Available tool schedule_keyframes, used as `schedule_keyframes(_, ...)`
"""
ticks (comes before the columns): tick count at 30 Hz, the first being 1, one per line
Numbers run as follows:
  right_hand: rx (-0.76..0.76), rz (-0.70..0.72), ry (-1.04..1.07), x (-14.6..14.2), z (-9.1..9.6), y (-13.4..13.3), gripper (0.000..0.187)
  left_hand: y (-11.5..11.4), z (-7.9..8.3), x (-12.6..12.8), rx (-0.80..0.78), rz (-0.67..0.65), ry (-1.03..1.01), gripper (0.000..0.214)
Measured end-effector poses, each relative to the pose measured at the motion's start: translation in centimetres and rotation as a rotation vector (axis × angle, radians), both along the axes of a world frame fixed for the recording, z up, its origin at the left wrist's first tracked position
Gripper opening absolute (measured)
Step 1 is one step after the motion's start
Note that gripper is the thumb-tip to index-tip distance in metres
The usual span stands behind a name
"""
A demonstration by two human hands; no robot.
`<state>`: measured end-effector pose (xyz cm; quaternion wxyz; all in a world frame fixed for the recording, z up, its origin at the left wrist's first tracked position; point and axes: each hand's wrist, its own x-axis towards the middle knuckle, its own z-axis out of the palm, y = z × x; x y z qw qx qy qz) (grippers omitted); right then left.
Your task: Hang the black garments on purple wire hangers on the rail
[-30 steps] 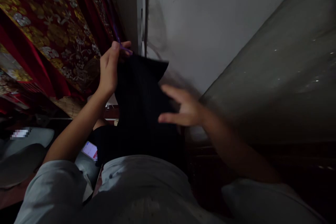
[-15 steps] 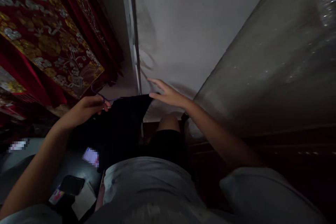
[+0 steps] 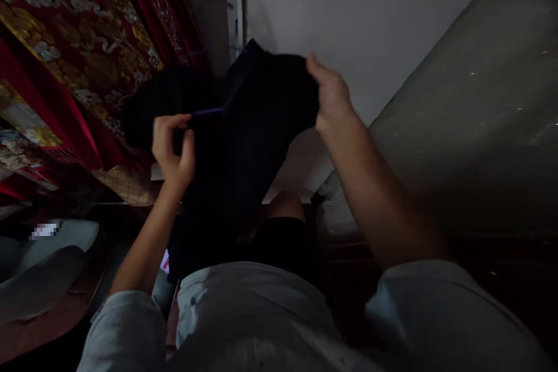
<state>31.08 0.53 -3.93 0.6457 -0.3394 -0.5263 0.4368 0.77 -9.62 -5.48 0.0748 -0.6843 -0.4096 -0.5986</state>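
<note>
A large piece of black cloth hangs in front of me, over my lap and against the white board. At its upper right edge, my right hand is closed on the fabric, thumb pointing up. My left hand is bent over the left part of the cloth, its fingertips pinching the end of a thin purple cord. The cord runs rightward across the dark fabric. Because the cloth is so dark, its folds and exact shape are hard to make out.
Red drapery with gold and silver embroidery hangs at the left. A white board stands ahead, with a plastic-wrapped surface on the right. Grey seats are at lower left, one bearing a blurred bright item.
My right hand has gone from open to gripping the cloth, and has moved up and right. The black cloth is lifted and spread. My left hand has moved up and right with the purple cord.
</note>
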Motion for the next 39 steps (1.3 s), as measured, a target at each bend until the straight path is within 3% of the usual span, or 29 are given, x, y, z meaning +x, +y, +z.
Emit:
schedule_keyframes(3, 0.028, 0.037, 0.016, 2.1, 0.0, 0.0, 0.048, -0.3, -2.1, 2.2, -0.134, -0.01, 0.141, 0.026)
schedule_keyframes(9, 0.001, -0.087, -0.059, 4.6, -4.1, -4.1, 0.05, 1.2, -6.2, 5.2, -0.357, 0.067, 0.404, 0.049)
schedule_keyframes(14, 0.016, -0.231, -0.061, 5.2, -4.2, -3.7, 0.038, 0.9, -9.7, 4.9, -0.516, 0.087, 0.51, 0.033)
schedule_keyframes(16, 0.042, -0.344, -0.122, 5.3, -3.8, -3.7, 0.029, 0.3, -11.1, 4.5, -0.53, 0.08, 0.544, 0.023)
schedule_keyframes(18, 0.091, -0.543, -0.168, 4.5, -4.2, -4.8, 0.02, -0.4, -12.6, 4.4, -0.51, 0.038, 0.518, 0.019)
schedule_keyframes(20, 0.168, -0.73, -0.168, 2.2, -5.8, -7.4, 0.04, -1.0, -13.9, 5.0, -0.488, -0.032, 0.406, 0.015)
schedule_keyframes(21, 0.21, -0.758, -0.125, 0.5, -7.1, -9.0, 0.037, -1.2, -14.5, 5.5, -0.475, -0.072, 0.319, 0.013)
schedule_keyframes(23, 0.162, -0.619, -0.03, -3.2, -10.2, -11.9, 0.019, -1.6, -15.3, 6.9, -0.439, -0.148, 0.119, 0.012)
schedule_keyframes(26, -0.15, -0.305, -0.052, -7.9, -14.9, -13.9, 0.035, -2.2, -16.3, 9.4, -0.399, -0.223, -0.166, 0.034)
schedule_keyframes(28, -0.238, -0.175, -0.129, -9.3, -16.6, -13.6, 0.043, -2.8, -16.7, 10.7, -0.416, -0.229, -0.323, 0.054)
schedule_keyframes(33, -0.182, -0.103, -0.265, -8.6, -16.5, -13.0, 0.03, -4.4, -17.1, 11.4, -0.487, -0.226, -0.549, 0.075)
schedule_keyframes(39, -0.212, -0.066, -0.353, -8.5, -16.2, -14.4, 0.026, -4.9, -17.3, 10.2, -0.508, -0.226, -0.573, 0.031)
